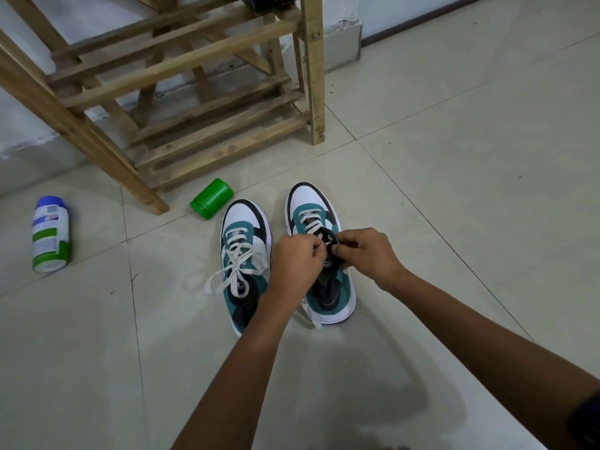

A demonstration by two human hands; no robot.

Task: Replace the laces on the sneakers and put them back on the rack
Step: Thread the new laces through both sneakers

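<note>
Sneakers (246, 254), green jar (211, 198) beside rack (194, 102)

Bare forearms; left hand (297, 258), right hand (368, 251) ungloved; dark sleeve edge (586, 420) at right arm.

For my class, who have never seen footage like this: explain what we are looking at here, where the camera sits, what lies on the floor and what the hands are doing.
There is no machine here. One picture comes from a camera worn on a person's head, looking forward and down, so the two bare arms reaching in are the wearer's own. On the tiled floor stand two green, white and black sneakers. The left sneaker is laced and tied in a bow. Over the right sneaker, the left hand pinches a white lace end while the right hand grips the tongue. Behind stands a wooden rack. A green cylindrical container and a white bottle with a blue cap lie on their sides nearby.
</note>
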